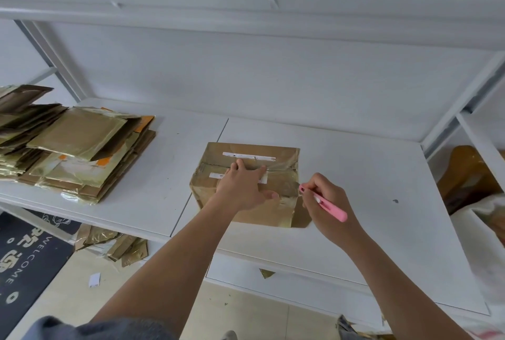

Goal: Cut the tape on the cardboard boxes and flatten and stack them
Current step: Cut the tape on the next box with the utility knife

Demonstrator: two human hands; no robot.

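Observation:
A taped brown cardboard box (276, 164) stands on the white shelf top (355, 175), with white labels and shiny clear tape across its top. My left hand (243, 186) presses flat on the box top, fingers spread. My right hand (325, 200) grips a pink cutter (328, 204) like a pen, its tip at the box's right edge where the tape wraps over. A stack of flattened boxes (79, 154) lies at the left end of the same surface.
Scraps of cardboard and tape (114, 244) lie on the floor under the shelf's left part, beside a dark welcome mat (24, 257). A brown object (467, 175) and a white bag (489, 230) fill the space to the right. Another shelf board hangs overhead.

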